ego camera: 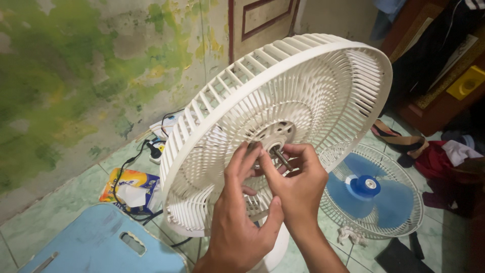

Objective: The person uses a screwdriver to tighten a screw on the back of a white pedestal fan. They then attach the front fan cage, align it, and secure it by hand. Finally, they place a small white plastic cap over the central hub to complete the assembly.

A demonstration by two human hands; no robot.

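Right at the hub of the white rear fan guard (283, 101), both hands pinch: left hand (242, 212) on the hub, right hand (295, 184) grasping the motor shaft (282, 158), so a slip could easily tip the upright fan.

Dim, warm indoor light; soft shadows, perhaps slight blur.

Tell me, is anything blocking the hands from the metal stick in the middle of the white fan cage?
Nothing visible: both hands, left and right, already reach the bare metal shaft at the round white plastic fan guard's hub.
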